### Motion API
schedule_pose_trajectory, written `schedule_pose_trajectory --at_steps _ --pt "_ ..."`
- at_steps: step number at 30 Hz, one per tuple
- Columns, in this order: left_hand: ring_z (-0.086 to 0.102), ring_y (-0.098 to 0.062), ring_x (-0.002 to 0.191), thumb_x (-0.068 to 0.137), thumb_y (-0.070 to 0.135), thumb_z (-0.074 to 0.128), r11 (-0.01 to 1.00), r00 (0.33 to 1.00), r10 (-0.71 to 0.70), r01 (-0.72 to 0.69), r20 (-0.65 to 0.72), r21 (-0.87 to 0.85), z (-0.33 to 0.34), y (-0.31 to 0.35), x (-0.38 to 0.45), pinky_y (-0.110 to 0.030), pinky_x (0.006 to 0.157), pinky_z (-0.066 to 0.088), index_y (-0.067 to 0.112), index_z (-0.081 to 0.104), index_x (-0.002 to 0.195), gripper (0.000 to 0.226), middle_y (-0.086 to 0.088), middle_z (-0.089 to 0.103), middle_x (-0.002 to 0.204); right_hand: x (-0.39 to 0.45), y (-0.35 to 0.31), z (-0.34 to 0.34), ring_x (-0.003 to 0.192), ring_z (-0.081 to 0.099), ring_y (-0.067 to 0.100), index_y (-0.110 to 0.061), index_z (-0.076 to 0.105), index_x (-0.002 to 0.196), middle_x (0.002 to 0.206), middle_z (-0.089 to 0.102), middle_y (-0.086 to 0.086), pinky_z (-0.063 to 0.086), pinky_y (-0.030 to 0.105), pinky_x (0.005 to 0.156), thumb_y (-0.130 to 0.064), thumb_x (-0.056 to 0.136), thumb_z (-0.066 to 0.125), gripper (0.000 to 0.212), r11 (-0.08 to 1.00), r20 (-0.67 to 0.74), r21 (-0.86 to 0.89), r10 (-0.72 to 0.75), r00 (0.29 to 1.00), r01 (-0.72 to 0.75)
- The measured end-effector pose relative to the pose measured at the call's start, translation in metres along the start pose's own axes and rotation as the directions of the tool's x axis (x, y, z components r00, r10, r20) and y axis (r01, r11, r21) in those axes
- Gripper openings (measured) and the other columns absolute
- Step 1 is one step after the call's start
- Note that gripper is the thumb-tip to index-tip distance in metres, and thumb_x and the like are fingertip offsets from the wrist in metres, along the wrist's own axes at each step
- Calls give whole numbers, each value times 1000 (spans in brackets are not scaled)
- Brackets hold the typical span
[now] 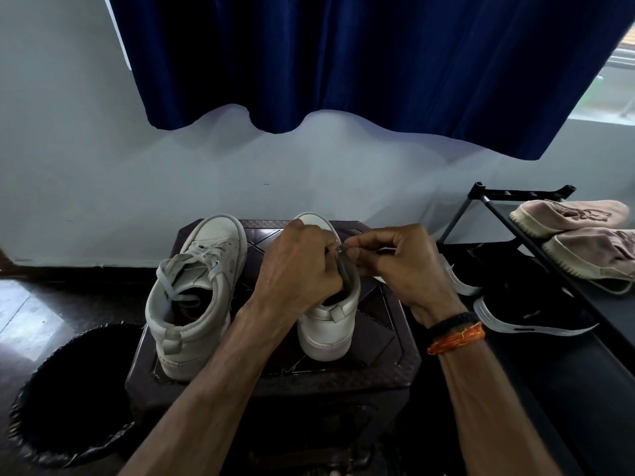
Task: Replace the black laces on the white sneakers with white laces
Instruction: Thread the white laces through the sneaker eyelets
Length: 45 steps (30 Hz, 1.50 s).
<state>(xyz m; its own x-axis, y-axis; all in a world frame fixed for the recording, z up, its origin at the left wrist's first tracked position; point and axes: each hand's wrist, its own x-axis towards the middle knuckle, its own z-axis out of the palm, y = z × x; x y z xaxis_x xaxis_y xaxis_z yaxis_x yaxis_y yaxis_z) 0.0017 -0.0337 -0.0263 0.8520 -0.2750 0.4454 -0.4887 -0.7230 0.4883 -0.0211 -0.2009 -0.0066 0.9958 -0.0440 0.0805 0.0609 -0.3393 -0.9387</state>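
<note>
- Both hands, left [299,266] & right [402,266], were curled over right sneaker [326,324] on stool [385,314], pinching a lace tip [341,249].
- Left sneaker [196,297] already white-laced.
- Risk: tip could slip, miss eyelet — grip's tiny.

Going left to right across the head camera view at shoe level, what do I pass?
Bin → laced sneaker → left hand → right hand → black shoe → pink shoes on the rack.

Left sneaker [196,293] beside crowded stool [388,324]
</note>
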Motion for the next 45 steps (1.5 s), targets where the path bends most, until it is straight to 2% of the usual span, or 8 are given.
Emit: schedule_pose_trajectory --at_steps 9,17,20,25,30,37,42,45 --pt "37 -20 58 60 25 51 999 997 -27 25 -77 -22 3 6 -2 -23 47 16 21 35 50 19 8 28 50 7 14 7 81 77 17 -9 80 94 85 79 2 63 37 79 2 88 75 14 1000 9 -19 1 1000 -1" --pt "66 -22 72 73 8 71 979 983 -182 178 -35 -97 6 1 6 -36 63 54 18 72 72 10 1 70 69 5 17 6 91 76 30 -4 74 93 92 77 17 63 38 80 3 92 69 9 954 30 283 96 995 -101" --pt "66 -15 69 75 1 75 964 978 -196 179 -73 -195 2 4 3 -17 58 46 16 59 79 23 5 69 71 4 17 6 88 76 29 -1 74 86 87 76 16 63 36 77 9 89 69 11 963 4 253 95 995 -93" --pt "68 -19 68 74 -6 71 974 985 -144 123 -99 -192 0 7 2 -31 59 47 9 54 89 27 -1 70 71 4 18 6 93 76 32 4 74 88 93 76 20 62 39 83 9 90 68 7 956 6 274 104 995 -102" --pt "65 -16 64 69 -10 69 985 992 -85 69 -96 -159 -1 9 2 -23 55 45 9 55 88 30 0 68 66 5 18 8 93 76 32 3 75 90 93 77 19 61 44 86 2 90 71 4 953 11 277 124 992 -122" --pt "64 -24 77 74 2 74 987 997 -50 42 -50 -153 -2 8 1 -45 65 51 15 54 91 29 -4 69 78 4 14 8 83 77 21 3 75 88 87 78 13 61 29 72 10 91 65 13 932 37 319 168 985 -171" --pt "66 -23 82 78 3 70 986 999 -38 35 -15 -163 0 4 1 -47 70 53 15 57 94 24 -3 71 80 5 10 9 80 76 22 -3 75 85 85 77 13 62 33 72 4 92 67 13 955 26 253 156 987 -157" --pt "68 -21 84 78 -1 66 983 997 -72 66 -27 -172 2 1 1 -45 71 54 15 57 95 25 0 73 81 8 13 10 75 76 18 -13 77 84 79 77 3 64 41 75 -11 93 69 12 996 -59 -81 33 998 -38"
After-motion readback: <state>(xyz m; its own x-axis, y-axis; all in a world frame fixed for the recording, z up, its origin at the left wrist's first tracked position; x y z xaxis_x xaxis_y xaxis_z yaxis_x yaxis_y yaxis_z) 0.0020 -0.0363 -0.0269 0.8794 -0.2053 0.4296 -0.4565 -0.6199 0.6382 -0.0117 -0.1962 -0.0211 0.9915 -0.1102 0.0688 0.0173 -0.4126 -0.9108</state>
